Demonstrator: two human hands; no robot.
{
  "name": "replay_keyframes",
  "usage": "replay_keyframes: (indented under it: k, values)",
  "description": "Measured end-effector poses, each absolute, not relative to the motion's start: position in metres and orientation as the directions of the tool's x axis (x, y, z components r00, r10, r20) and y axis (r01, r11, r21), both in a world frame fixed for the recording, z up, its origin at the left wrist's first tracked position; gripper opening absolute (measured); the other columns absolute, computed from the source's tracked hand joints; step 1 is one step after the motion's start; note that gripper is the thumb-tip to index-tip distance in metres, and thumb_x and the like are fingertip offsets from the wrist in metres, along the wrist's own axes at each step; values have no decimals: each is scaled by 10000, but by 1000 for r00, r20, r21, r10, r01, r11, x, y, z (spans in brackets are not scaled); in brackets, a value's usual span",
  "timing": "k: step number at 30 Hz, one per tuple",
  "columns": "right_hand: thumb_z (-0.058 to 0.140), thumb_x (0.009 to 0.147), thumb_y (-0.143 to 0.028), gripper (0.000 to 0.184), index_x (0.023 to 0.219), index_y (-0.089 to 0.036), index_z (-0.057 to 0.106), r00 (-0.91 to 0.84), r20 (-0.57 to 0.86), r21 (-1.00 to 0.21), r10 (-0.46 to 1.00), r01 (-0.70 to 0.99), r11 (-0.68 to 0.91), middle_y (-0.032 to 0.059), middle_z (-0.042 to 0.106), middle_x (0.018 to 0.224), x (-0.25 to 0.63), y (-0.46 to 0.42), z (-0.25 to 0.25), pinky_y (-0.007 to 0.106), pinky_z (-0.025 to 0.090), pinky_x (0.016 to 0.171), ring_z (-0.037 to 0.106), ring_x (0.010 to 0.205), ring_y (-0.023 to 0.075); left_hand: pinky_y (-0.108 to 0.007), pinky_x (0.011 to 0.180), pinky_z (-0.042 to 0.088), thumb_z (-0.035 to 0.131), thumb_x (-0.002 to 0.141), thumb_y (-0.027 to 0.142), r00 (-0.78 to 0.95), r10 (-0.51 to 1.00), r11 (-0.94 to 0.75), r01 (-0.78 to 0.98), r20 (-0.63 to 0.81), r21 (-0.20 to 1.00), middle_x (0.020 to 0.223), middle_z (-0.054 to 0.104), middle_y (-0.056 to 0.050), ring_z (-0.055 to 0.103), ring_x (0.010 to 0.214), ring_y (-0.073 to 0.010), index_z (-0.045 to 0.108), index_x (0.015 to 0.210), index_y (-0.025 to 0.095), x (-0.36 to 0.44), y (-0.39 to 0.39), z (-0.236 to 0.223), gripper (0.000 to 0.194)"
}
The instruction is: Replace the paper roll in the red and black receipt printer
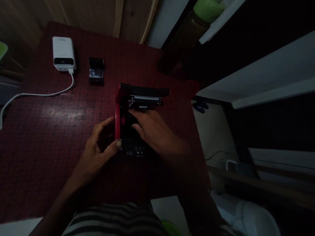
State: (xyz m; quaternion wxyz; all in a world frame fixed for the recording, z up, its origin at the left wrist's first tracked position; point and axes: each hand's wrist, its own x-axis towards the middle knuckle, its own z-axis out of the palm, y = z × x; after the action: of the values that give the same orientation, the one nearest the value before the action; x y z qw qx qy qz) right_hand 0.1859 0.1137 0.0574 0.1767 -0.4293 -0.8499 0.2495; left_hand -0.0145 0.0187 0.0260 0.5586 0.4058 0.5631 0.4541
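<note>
A small red-and-black machine [117, 123], which looks like a label printer, stands on the table with its lid [145, 90] raised. Under the lid a metal bar and roller assembly [145, 101] shows. My left hand [98, 144] steadies the machine's left side, thumb on its front corner and fingers along the red wall. Into the open body reaches my right hand [155, 129], fingers bent downward. Its fingertips are hidden in the dark interior, so what they pinch or touch cannot be made out. Small buttons [138, 152] sit on the front panel.
Behind and left on the dark red patterned table [61, 131] lie a white power bank [63, 52] with a white cable [44, 95] and a small black ribbon-like piece [95, 71]. A green-capped bottle [192, 29] stands at the back right. The table's right edge borders the floor.
</note>
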Motion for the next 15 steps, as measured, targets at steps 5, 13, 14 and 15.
replay_keyframes:
  k: [5, 13, 14, 15]
  values:
    - [580, 1076, -30, 446, 1303, -294, 859, -727, 80, -658, 682, 476, 583, 27, 878, 1329, 210, 108, 84, 442, 647, 1130, 809, 1260, 241, -508, 1213, 606, 920, 894, 503, -60, 962, 264, -17, -265, 964, 1567, 749, -161, 716, 1476, -384, 649, 1575, 235, -15, 20, 27, 780]
    - [610, 1104, -42, 299, 983, -221, 816, -780, 29, -651, 625, 460, 604, 39, 854, 1020, 216, 111, 80, 386, 627, 915, 752, 972, 211, -476, 1130, 661, 967, 852, 506, -71, 944, 324, 11, -322, 946, 1509, 789, -132, 765, 1397, -390, 729, 1532, 292, -18, 23, 42, 751]
    - [606, 1114, -48, 289, 987, -212, 806, -775, 42, -638, 631, 465, 613, 42, 843, 1008, 217, 111, 78, 383, 620, 908, 740, 969, 212, -477, 1117, 665, 963, 854, 523, -85, 945, 318, 20, -316, 948, 1493, 796, -134, 767, 1387, -393, 745, 1516, 286, -20, 25, 45, 737]
    - [601, 1127, -62, 278, 992, -205, 798, -767, 63, -625, 638, 468, 625, 46, 834, 1003, 217, 110, 77, 384, 615, 911, 733, 978, 215, -479, 1113, 664, 950, 866, 537, -108, 948, 304, 37, -299, 952, 1484, 799, -135, 765, 1387, -394, 757, 1501, 277, -21, 29, 47, 713]
